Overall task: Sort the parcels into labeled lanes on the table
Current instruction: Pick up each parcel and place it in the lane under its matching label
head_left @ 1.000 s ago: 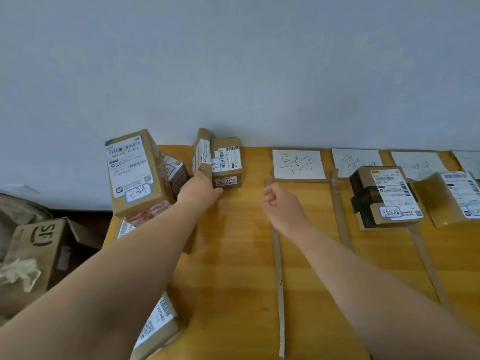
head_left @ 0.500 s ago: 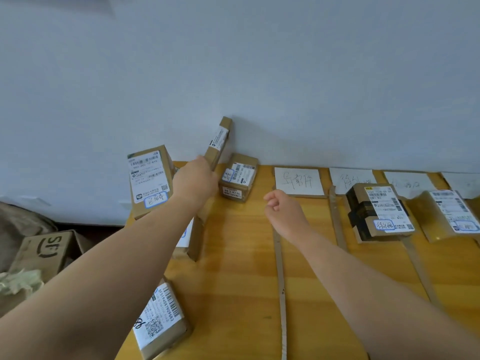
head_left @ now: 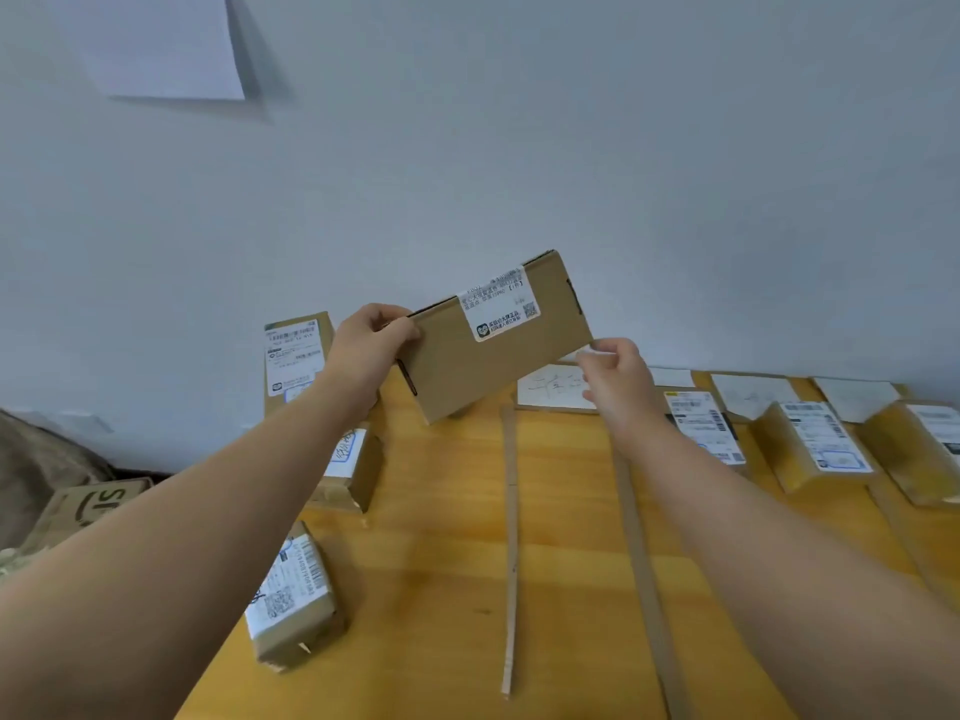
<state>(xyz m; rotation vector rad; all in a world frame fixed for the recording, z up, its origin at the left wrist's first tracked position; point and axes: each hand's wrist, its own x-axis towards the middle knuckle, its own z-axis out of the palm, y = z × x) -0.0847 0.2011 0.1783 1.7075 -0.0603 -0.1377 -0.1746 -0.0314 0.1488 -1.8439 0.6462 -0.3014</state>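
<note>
A flat brown cardboard parcel [head_left: 496, 350] with a white label is held up in the air above the wooden table [head_left: 441, 589], tilted with its right end higher. My left hand [head_left: 366, 345] grips its left end. My right hand [head_left: 615, 379] pinches its lower right corner. Behind my right hand lies a handwritten lane label [head_left: 553, 389]. Cardboard strips [head_left: 510, 537] mark the lanes. Parcels with white labels lie in the right lanes: a dark box [head_left: 704, 426] and two yellowish packets [head_left: 815, 444], [head_left: 924, 449].
Unsorted parcels sit at the table's left: an upright box [head_left: 296, 366] at the wall, a box [head_left: 353, 470] under my left arm, a wrapped parcel [head_left: 291, 600] near the front. A carton [head_left: 88, 504] stands on the floor at left. A paper sheet [head_left: 156, 44] hangs on the wall.
My left hand has lifted the flat parcel from the left pile and turned its broad face toward me. My right hand rose off the table and took the parcel's right corner.
</note>
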